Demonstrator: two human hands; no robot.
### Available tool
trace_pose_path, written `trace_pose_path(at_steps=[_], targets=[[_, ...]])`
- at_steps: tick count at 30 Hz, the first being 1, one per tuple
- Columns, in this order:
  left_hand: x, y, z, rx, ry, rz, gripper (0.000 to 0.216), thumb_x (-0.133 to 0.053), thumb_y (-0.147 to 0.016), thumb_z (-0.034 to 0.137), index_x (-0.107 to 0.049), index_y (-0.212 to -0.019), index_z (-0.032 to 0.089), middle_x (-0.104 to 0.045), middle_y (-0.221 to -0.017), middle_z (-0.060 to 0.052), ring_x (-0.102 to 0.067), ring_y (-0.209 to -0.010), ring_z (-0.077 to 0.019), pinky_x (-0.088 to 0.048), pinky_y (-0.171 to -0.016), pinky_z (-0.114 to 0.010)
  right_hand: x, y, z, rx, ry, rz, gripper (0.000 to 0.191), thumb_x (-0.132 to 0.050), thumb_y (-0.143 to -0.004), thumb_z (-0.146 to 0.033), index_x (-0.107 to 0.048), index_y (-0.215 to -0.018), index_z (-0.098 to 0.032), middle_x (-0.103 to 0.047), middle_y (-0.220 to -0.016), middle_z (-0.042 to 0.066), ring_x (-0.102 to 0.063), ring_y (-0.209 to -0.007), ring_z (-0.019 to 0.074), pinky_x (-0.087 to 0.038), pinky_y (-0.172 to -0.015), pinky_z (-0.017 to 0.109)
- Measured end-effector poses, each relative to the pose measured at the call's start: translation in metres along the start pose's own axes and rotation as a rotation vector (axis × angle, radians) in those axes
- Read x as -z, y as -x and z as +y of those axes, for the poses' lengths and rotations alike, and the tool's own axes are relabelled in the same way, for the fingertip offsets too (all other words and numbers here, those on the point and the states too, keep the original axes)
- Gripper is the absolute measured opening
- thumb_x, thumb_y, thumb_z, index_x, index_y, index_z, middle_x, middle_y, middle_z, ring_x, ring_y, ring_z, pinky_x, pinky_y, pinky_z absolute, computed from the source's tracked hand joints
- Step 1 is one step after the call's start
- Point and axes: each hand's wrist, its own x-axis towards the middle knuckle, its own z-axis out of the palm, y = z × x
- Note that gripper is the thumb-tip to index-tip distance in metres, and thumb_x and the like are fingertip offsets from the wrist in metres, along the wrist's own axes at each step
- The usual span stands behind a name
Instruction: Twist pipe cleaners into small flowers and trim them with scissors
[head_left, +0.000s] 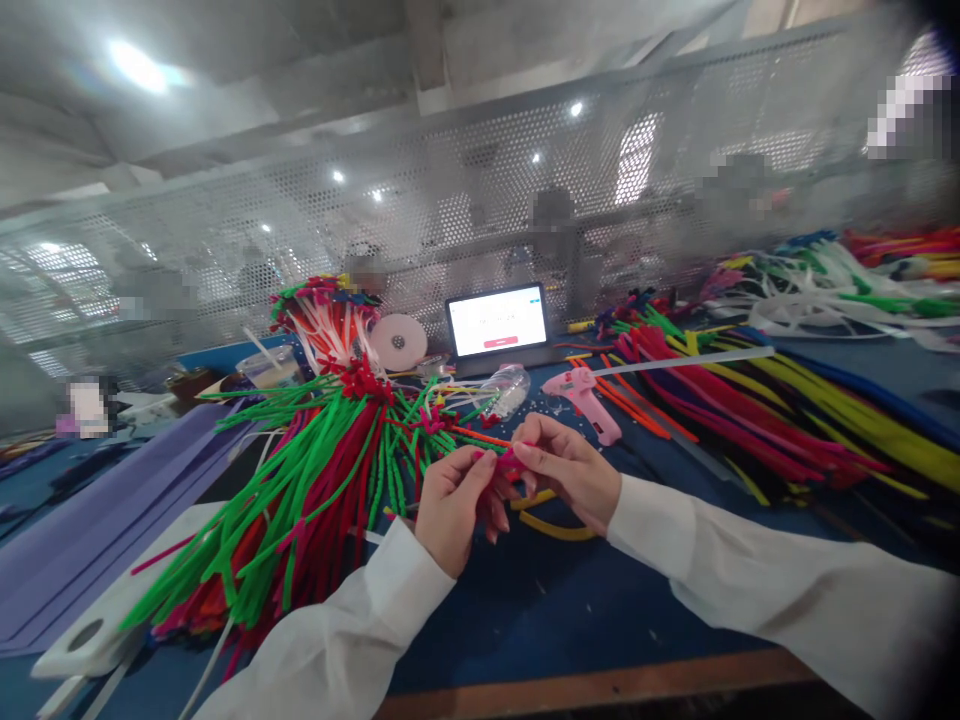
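Both my hands meet over the front of the blue table, pinching a small pink pipe cleaner piece (510,461) between them. My left hand (456,500) has its thumb and fingertips closed on its left side. On the other side, my right hand (566,468) grips it in a pinch; the fingers cover much of it. An orange pipe cleaner (480,437) runs just behind the fingertips. Curved yellow pipe cleaners (555,528) lie under my right hand. Beyond it rests a pink glue gun (583,397) with a long glue stick in its back.
Green and red pipe cleaners (300,500) pile up at left, beside purple sheets (127,540) and a white power strip (97,630). More bundles (765,420) spread at right. A lit tablet (499,322), a white ribbon spool (399,342) and a perforated metal screen (450,210) stand behind.
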Motion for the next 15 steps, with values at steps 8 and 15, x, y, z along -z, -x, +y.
trace_pose_path(at_steps=[8, 15], targets=[[0.001, -0.001, -0.001, -0.035, -0.036, 0.016, 0.025, -0.041, -0.079, 0.037, -0.045, -0.07, 0.015, -0.051, -0.056, 0.003, -0.045, -0.033, -0.0054, -0.031, -0.026, -0.014, 0.009, -0.012, 0.001, 0.001, 0.307, -0.134, 0.02, -0.057, -0.071, -0.03, -0.043, -0.073, -0.016, -0.049, -0.055, -0.006, -0.05, -0.041, 0.0059, -0.044, -0.041, 0.019], [0.01, -0.01, -0.007, -0.106, -0.042, 0.048, 0.022, -0.047, -0.075, 0.037, -0.046, -0.073, 0.015, -0.053, -0.056, 0.003, -0.048, -0.039, -0.0074, -0.037, -0.032, -0.017, 0.0, -0.029, -0.005, 0.021, 0.491, -0.128, 0.015, -0.054, -0.073, -0.026, -0.042, -0.075, -0.016, -0.047, -0.051, -0.007, -0.049, -0.037, 0.0064, -0.042, -0.037, 0.018]])
